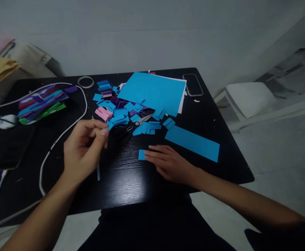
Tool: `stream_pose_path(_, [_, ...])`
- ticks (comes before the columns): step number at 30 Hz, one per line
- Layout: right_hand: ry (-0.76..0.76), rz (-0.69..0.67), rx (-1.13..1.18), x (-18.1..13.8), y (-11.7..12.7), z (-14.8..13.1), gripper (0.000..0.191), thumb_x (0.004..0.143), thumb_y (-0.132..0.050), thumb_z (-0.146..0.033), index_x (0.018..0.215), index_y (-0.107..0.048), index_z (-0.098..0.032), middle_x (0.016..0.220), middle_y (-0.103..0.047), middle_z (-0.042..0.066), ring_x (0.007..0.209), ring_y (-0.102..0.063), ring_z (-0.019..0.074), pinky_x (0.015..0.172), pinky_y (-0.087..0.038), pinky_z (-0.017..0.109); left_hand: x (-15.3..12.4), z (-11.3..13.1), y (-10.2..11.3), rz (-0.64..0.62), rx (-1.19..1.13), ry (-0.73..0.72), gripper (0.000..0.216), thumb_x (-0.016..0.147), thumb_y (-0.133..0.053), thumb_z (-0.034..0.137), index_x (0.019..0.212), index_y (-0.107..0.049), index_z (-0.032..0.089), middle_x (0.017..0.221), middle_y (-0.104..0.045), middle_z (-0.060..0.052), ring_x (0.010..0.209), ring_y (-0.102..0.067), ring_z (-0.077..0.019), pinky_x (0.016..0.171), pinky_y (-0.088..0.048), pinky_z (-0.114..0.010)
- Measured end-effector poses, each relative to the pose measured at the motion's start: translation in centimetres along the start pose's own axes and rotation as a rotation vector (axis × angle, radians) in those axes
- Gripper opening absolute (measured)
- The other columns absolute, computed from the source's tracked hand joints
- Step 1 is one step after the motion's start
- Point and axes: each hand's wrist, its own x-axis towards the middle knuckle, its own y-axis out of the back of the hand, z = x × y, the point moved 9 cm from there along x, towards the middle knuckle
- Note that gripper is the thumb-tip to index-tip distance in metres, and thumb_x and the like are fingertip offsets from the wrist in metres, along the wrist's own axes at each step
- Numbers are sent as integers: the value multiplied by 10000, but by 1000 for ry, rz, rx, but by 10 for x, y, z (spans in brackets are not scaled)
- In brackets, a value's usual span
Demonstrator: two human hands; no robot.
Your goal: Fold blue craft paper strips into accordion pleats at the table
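My left hand is raised over the table, its thumb and fingertips pinched together. A bit of blue shows at the fingertips, but I cannot tell whether it is held or lies behind. My right hand lies flat with fingers stretched, its fingertips on a small blue paper piece. Between and beyond the hands lie dark-handled scissors, partly open, beside a heap of cut blue paper pieces. A long blue paper strip lies just beyond my right hand. Under my left hand, a thin pale stick is partly hidden.
A large blue sheet lies over white paper at the back. A phone is at the back right, a tape roll at the back left. A white cable loops on the left near bundled coloured strips. Folded pink paper sits in the heap.
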Motion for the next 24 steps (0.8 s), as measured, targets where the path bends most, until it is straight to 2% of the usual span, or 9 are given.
stream_pose_path(3, [-2,-3,0,0,0,1,460,981,-520,-75,1426,-594,-166,1496,-600,90,1464,-472,256,1164,-467,491,0,-2,0,-10,3,14,119,930,-685,203,1048,-675,204,580,-547,61,498,-495,-93,488,-371,-234])
stream_pose_path(6, [5,0,-6,0,0,0,470,974,-519,-69,1431,-590,-155,1497,-600,90,1462,-474,255,1163,-469,490,1,-2,-4,-76,60,9,108,946,-662,237,1043,-685,197,644,-570,42,553,-517,-102,521,-390,-239])
stream_pose_path(10, [6,9,-9,0,0,0,496,962,-544,-66,1444,-584,-176,1486,-608,99,1460,-476,254,1156,-474,497,2,1,-10,-177,170,-39,113,962,-627,230,1029,-714,203,830,-643,-1,728,-603,-138,649,-461,-272])
stream_pose_path(15, [-1,-7,0,0,-2,1,493,974,-525,-75,1451,-573,-189,1505,-593,79,1468,-467,252,1162,-465,501,4,16,-7,-137,190,-168,93,864,-772,182,934,-779,244,914,-756,-1,865,-689,-185,786,-520,-326])
stream_pose_path(17, [-6,-7,2,0,-2,1,475,978,-519,-77,1438,-582,-175,1505,-593,75,1467,-466,252,1169,-459,495,4,17,-4,-110,191,-153,111,859,-783,182,947,-791,249,908,-767,4,842,-702,-177,769,-526,-317])
stream_pose_path(20, [-6,-1,4,0,-1,1,477,982,-516,-78,1442,-579,-189,1498,-600,70,1468,-467,244,1163,-466,494,4,10,1,-85,174,-61,158,925,-708,206,1068,-766,237,881,-734,2,775,-682,-143,700,-516,-273])
stream_pose_path(24, [-6,-15,6,0,-1,1,516,965,-533,-64,1461,-566,-203,1504,-593,81,1472,-464,251,1159,-469,500,5,6,5,-63,115,-35,177,969,-628,235,1126,-700,201,722,-629,19,619,-590,-112,576,-463,-228])
